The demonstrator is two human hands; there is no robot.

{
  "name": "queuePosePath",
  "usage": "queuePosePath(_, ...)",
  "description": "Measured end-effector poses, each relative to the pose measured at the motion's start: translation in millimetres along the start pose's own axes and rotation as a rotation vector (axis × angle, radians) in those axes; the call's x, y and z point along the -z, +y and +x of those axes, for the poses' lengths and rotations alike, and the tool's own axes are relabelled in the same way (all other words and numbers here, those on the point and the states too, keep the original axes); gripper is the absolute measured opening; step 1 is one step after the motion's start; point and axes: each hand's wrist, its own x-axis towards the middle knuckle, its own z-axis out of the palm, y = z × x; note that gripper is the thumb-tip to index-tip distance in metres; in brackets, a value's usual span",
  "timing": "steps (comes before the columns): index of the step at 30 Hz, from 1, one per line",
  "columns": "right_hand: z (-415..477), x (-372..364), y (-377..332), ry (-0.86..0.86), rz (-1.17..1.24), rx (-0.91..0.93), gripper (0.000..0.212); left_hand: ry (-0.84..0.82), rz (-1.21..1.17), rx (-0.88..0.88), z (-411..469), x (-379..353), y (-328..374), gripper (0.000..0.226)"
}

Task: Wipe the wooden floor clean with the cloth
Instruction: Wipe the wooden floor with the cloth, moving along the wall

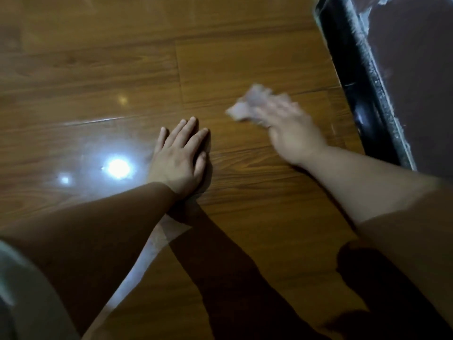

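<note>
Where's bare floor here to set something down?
Brown wooden floor is bare beyond both hands and left of the flat left hand. Crowded near the right hand, the pale crumpled cloth under it and the black-edged furniture.

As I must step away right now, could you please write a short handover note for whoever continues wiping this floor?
Left hand: flat on the wooden floor, fingers straight, holding nothing.
Right hand: on the pale cloth, blurred; grip unclear.
Cloth: on the floor, near the dark furniture edge.
Done: wiped area cannot be told.
Left: wipe the boards.
</note>
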Motion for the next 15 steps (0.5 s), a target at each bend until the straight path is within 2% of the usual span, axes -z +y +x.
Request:
queuePosePath(2,-10,17,45,0.087,-0.002,-0.339,0.058,-0.026,-0.026,0.007,1,1,-3,0.056)
queuePosePath(3,-15,22,58,0.054,0.003,-0.479,0.061,-0.041,-0.042,0.010,3,2,-2,0.056)
queuePosePath(4,-11,26,62,0.006,0.008,-0.565,0.063,-0.055,-0.059,0.004,9,3,-3,0.056)
queuePosePath(6,0,16,36,-0.033,-0.004,-0.621,0.064,-0.050,-0.021,0.015,-1,7,-9,0.057)
queuePosePath(8,11,0,-18,-0.043,-0.005,-0.493,0.066,0.005,0.044,0.142,-18,15,-28,0.056)
queuePosePath(11,-2,-38,-110,-0.102,0.051,-0.034,0.067,0.047,0.059,0.447,-45,19,-58,0.051)
queuePosePath(13,-25,-48,-147,-0.249,0.066,0.337,0.062,0.041,0.053,0.466,-57,14,-62,0.051)
queuePosePath(14,-31,-50,-145,-0.256,0.074,0.427,0.059,0.042,0.057,0.437,-60,11,-65,0.051)
queuePosePath(15,-28,-42,-129,-0.225,0.057,0.440,0.057,0.058,0.066,0.426,-61,11,-64,0.053)
